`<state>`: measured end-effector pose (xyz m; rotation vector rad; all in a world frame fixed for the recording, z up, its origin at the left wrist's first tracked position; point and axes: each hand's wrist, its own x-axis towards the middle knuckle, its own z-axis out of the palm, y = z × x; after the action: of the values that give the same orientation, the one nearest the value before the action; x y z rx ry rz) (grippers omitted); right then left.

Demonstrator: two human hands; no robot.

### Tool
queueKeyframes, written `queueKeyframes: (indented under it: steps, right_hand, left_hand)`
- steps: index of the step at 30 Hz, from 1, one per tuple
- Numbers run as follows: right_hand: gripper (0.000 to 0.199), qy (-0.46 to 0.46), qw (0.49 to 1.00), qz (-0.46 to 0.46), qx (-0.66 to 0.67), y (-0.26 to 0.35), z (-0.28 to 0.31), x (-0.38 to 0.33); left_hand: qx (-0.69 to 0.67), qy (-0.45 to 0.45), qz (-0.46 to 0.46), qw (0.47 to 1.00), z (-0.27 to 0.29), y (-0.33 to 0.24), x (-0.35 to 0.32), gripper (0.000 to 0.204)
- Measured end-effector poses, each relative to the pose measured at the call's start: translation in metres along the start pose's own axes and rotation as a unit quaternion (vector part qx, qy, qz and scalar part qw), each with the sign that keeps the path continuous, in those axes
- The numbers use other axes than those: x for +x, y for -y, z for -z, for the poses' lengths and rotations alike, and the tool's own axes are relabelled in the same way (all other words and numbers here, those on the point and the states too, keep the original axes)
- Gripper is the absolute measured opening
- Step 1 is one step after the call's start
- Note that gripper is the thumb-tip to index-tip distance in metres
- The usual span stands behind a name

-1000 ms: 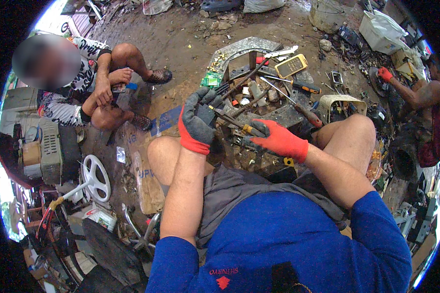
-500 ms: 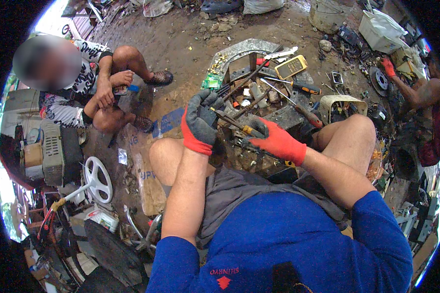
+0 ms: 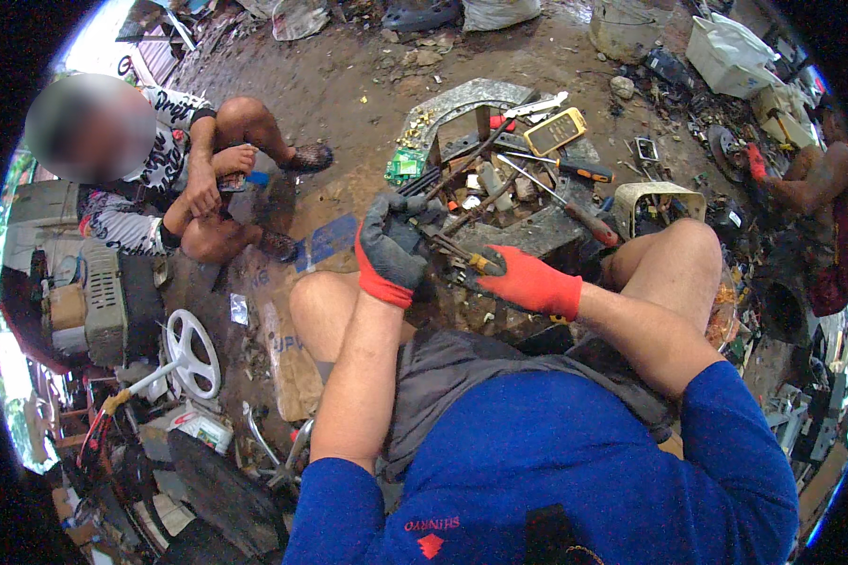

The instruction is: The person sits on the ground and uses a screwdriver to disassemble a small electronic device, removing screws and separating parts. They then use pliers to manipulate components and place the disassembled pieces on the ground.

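Both my hands wear red-and-grey gloves and meet over the near side of an octagonal metal frame (image 3: pixel 481 92). My right hand (image 3: pixel 535 280) is closed round a slim pliers-like tool (image 3: pixel 460 250) with yellow-and-dark handles. Its narrow jaws point toward my left hand (image 3: pixel 391 250), whose fingers are curled. Something small and dark seems to sit in those fingers, but its kind is hidden. Beyond the left fingertips, a green circuit board (image 3: pixel 404 165) lies on the frame beside small gold-coloured pieces (image 3: pixel 424 125). Loose scrap parts (image 3: pixel 495 184) fill the frame's middle.
On the frame lie an orange-and-black-handled screwdriver (image 3: pixel 586 171), a red-handled screwdriver (image 3: pixel 589 224) and a yellow-edged handheld device (image 3: pixel 556 132). A person (image 3: pixel 198 169) sits at the left. Another person's red-gloved hand (image 3: pixel 756 162) is by a disc at the right. A white steering wheel (image 3: pixel 193 353) stands lower left.
The tool's jaws have come in against my left fingers, and my left hand has turned and curled slightly. At the right, the other person's gloved hand has moved lower, and the disc has shifted.
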<state>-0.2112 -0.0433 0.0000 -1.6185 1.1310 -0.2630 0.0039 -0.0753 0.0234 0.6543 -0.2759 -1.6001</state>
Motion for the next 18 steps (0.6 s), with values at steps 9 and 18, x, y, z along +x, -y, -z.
queueKeyframes:
  steps: [9,18]
  right_hand:
    - [0.055,-0.042,0.998,-0.004,-0.037,0.015,-0.006,-0.004]
    - [0.052,-0.058,0.994,-0.011,-0.095,0.015,-0.012,0.002]
  left_hand:
    - [-0.006,-0.052,-0.038,0.998,-0.003,0.009,-0.004,0.020]
    - [-0.023,-0.091,-0.052,0.994,0.025,0.015,0.012,0.018]
